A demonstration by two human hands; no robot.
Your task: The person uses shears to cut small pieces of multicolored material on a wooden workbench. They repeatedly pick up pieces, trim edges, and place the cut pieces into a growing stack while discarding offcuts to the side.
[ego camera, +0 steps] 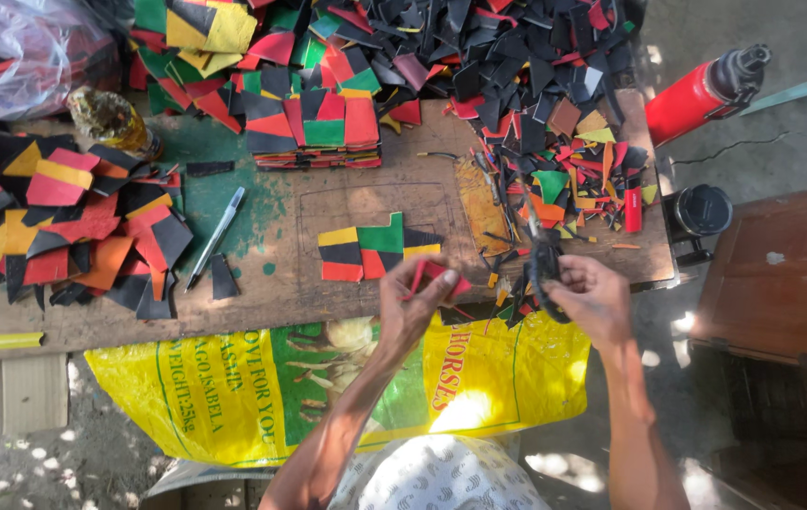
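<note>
My left hand [415,307] pinches a small red piece of cut material [437,275] at the front edge of the wooden worktable [262,293]. My right hand [592,297] grips the black handles of a pair of scissors [542,260], whose blades point away toward the scrap pile. Just beyond my left hand lies a joined patch of yellow, black, red and green pieces [372,247].
Heaps of black, red, green and yellow offcuts [479,57] cover the table's back and left [73,236]. A neat stack of patches [314,132], a pen-like knife [215,236], a red bottle [705,90], a yellow sack [233,387] and a wooden box [781,274] surround me.
</note>
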